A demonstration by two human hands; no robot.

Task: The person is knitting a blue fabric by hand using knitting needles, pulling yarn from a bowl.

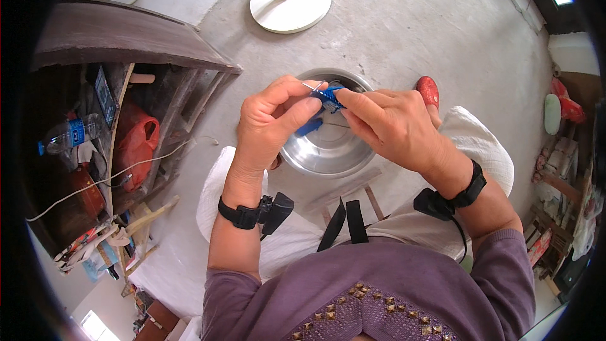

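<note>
Above a shiny metal basin (328, 163), my two hands meet over a small blue piece that looks like knitting (329, 97). Thumb and forefinger of my left hand (268, 120) pinch its left end. Thin metal rods that look like knitting needles (314, 86) cross there. From the other side, my right hand (404, 127) grips the piece, its forefinger lying along the right end. Inside the basin, below the hands, lies more blue material (309, 127). A thin strand seems to run across the basin. The fingers partly hide the stitches and needles.
A dark wooden cabinet (126, 38) stands open at left, with a plastic bottle (69, 134) and a red bag (140, 148) inside. Ahead is a round white stand base (303, 6). A red shoe (427, 91) shows beyond my right hand. Piled goods line the right wall.
</note>
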